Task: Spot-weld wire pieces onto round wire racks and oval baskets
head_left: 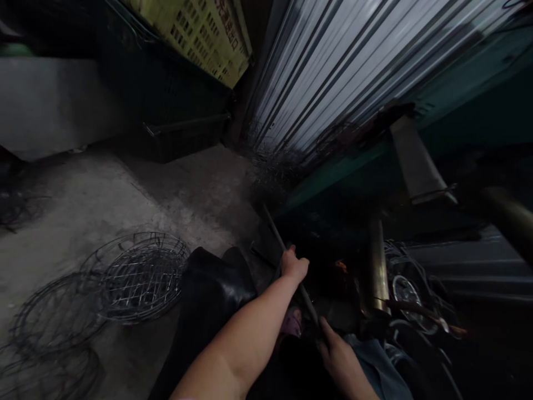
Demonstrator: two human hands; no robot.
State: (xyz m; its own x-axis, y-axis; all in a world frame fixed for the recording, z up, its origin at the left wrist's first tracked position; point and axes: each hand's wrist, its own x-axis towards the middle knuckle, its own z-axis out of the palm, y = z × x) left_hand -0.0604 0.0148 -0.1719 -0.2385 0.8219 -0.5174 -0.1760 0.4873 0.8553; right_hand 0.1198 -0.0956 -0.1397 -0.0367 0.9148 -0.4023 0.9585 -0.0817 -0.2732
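Note:
A long thin pole [308, 303] runs slantwise from near my body toward the floor by the corrugated wall. My left hand [295, 266] is closed around its middle, with the arm stretched forward. Closer to me, my right hand [338, 350] grips the same pole near its lower end in the view. The pole's far end meets a dark, tangled, wiry mass [272, 180], and the gloom hides whether a broom head or another tool end is there.
Round wire baskets [141, 278] lie on the concrete floor [104, 194] at left. Stacked crates, a yellow one [208, 39] over dark ones [187, 139], stand behind. At right are green machinery [345, 172], a brass-coloured tube [378, 266] and wire coils [406, 294].

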